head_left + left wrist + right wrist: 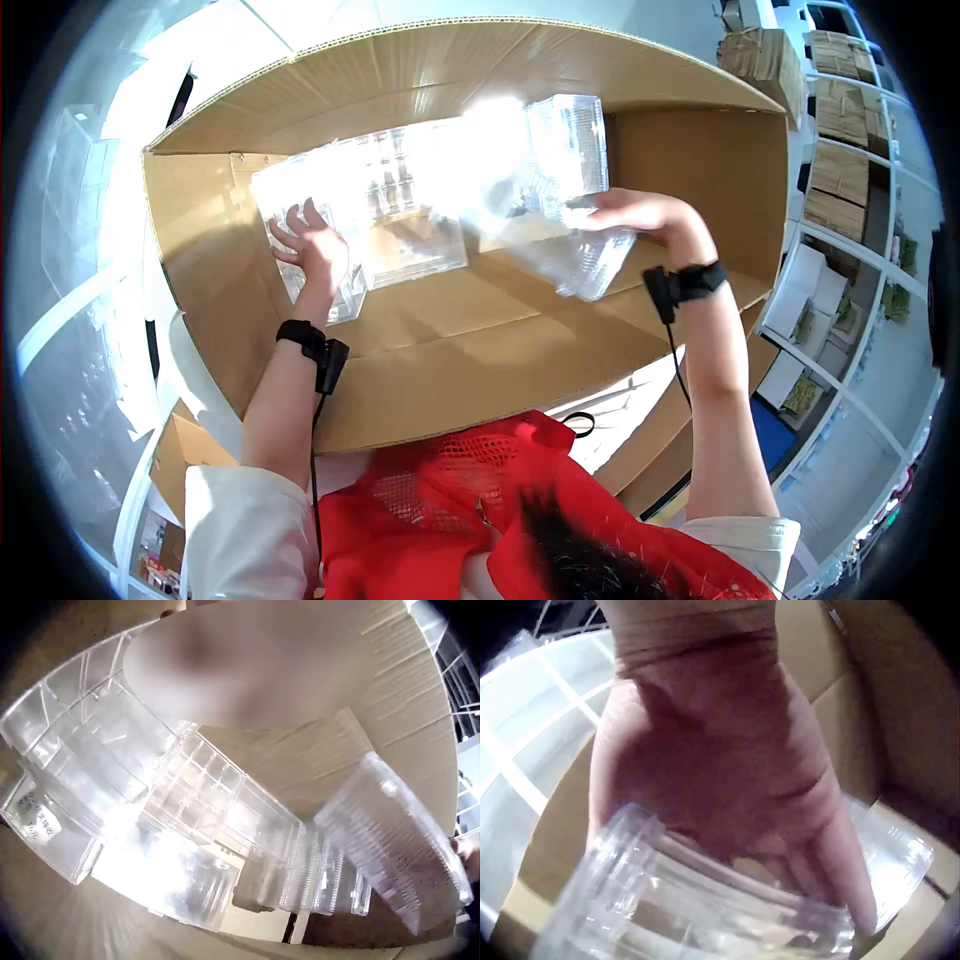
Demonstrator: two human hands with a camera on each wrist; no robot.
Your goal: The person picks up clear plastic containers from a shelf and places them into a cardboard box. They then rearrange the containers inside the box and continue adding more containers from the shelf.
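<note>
A large cardboard box (430, 375) holds several clear plastic containers. My left hand (315, 250) rests with spread fingers on a clear container (345, 300) at the box's left side. My right hand (640, 213) grips a clear ribbed container (600, 262) at the right, tilted above the box floor; the right wrist view shows its edge (727, 889) against the palm and fingers (847, 877). Another clear container (570, 135) stands upright behind it. In the left wrist view, a divided container (199, 776) lies among others, one bearing a paper label (37, 821).
Tall cardboard walls (700, 190) surround the containers. White-framed racks with cardboard stacks (840, 110) stand at the right. A smaller open carton (190, 450) is at the lower left. Bright glare covers part of the containers.
</note>
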